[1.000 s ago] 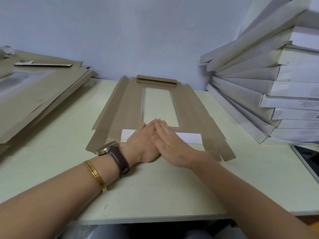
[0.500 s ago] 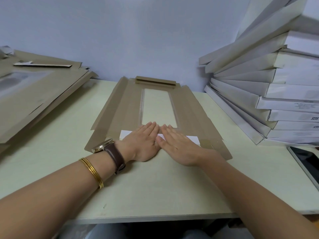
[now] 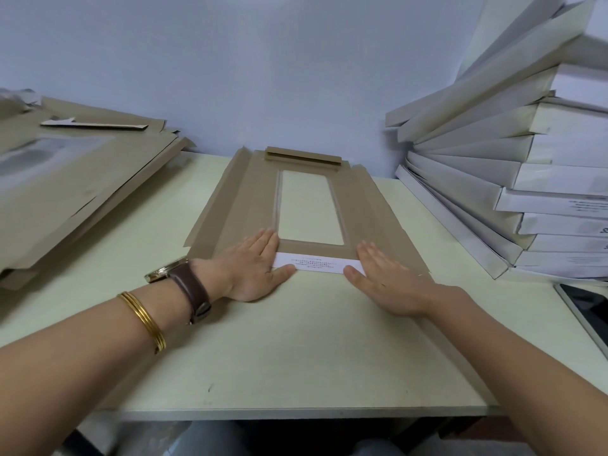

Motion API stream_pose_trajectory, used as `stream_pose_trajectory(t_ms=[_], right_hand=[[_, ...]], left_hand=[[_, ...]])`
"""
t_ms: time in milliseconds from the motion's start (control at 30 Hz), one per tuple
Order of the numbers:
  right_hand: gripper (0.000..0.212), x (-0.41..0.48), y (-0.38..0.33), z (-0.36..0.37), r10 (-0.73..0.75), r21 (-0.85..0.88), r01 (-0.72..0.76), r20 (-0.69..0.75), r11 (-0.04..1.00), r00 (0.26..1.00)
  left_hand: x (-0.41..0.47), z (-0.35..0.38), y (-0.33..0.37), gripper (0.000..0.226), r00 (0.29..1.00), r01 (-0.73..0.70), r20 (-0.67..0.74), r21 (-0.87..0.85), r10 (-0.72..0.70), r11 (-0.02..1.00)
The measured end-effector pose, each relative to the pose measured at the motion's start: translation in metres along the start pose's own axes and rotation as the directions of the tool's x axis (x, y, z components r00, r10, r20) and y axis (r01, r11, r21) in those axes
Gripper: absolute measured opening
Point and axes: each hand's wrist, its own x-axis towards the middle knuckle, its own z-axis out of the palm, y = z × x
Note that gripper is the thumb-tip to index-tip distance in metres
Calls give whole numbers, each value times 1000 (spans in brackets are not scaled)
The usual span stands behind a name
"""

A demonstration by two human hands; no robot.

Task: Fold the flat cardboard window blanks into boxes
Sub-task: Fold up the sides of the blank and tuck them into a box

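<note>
My left hand (image 3: 253, 268) lies flat, fingers straight and close together, pressing down on the near left corner of the flat brown cardboard blank with a long rectangular window (image 3: 243, 205). Its thumb rests on the left end of the white printed strip (image 3: 316, 262) folded along the blank's near edge. My right hand (image 3: 385, 281) is just as flat and spread, palm down on the near right corner, thumb touching the strip's right end. Neither hand grips anything; both only press. The blank lies lengthwise on the pale cream table (image 3: 296, 350), and a narrow brown flap (image 3: 302, 156) is doubled over at its far end.

Left of the blank, well apart, sits a sloping pile of flat brown cardboard blanks (image 3: 82, 192). Right of it leans a tall stack of white folded boxes (image 3: 493, 179), near its right edge. A dark flat screen (image 3: 589, 311) lies nearer me than that stack, well right of the blank. A brown-strapped wristwatch (image 3: 184, 278) and thin gold bangles (image 3: 144, 317) circle my left wrist.
</note>
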Motion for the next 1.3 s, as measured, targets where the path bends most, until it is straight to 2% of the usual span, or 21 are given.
stream_pose_trajectory(t_ms=[267,500,700,800,900,933,1000,1067,1133,1167,1233,1300], right_hand=[[100,-5,11,2,15,-11,-15,-44,1000,999],[76,-6,13,6,15,27,-12,-97,1000,995],[64,-10,12,3,15,124,2,-137,992,990],[56,-13,11,-1,-13,151,40,-176,988,984],[23,-17,12,-4,-54,195,110,-272,975,961],[19,-18,12,-4,-56,199,120,-302,973,952],[21,-22,14,-5,-48,230,135,-347,964,937],[33,-26,13,-6,-38,279,162,-404,947,914],[42,-29,10,-7,-23,304,184,-464,935,885],[44,-30,8,-7,-22,300,189,-483,935,875],[42,-31,5,-8,-32,262,180,-487,948,873],[35,-32,2,-9,-39,234,162,-456,959,889]], left_hand=[[-3,1,-14,68,1000,-4,-17,-34,4,999],[-11,2,-34,62,999,26,-37,-20,-27,999],[-11,2,-35,57,996,6,-91,-106,-15,994],[-14,-1,-34,55,987,-12,-159,-217,-23,976],[-20,-5,-32,40,952,-45,-304,-272,-41,961],[-22,-6,-30,32,937,-56,-346,-276,-45,959],[-26,-8,-28,20,916,-60,-398,-253,-47,966],[-29,-10,-28,14,905,-75,-425,-233,-32,970],[-32,-11,-28,19,899,-90,-436,-279,-42,956],[-32,-11,-28,28,900,-84,-432,-312,-62,946],[-32,-10,-28,46,904,-74,-418,-368,-93,927],[-31,-9,-27,47,905,-79,-410,-426,-114,901]])
